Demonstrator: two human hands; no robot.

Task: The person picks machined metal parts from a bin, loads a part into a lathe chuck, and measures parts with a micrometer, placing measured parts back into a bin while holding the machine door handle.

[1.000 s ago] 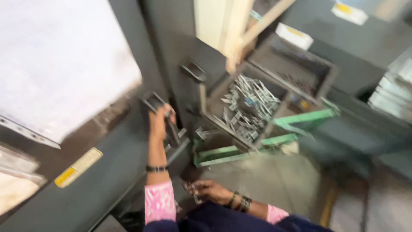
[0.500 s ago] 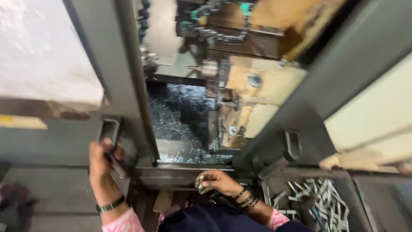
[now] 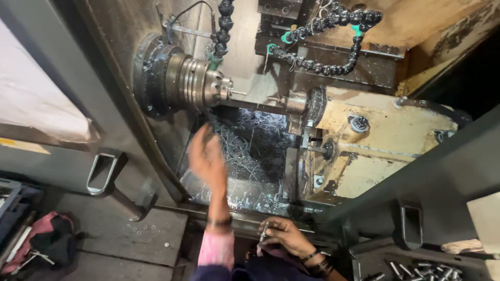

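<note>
Left hand (image 3: 207,156) was raised, fingers spread and empty, below the chuck (image 3: 200,82) and nearer it; right hand (image 3: 284,235) pinched a small metal part (image 3: 264,230) upright, low at the machine's sill.

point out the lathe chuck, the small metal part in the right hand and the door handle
round steel lathe chuck (image 3: 195,83), head view, on its ribbed side
small silvery metal part (image 3: 264,230), head view, on its shaft above the right hand (image 3: 284,237) fingers
grey loop door handle (image 3: 102,173), head view, on its lower bend
</note>
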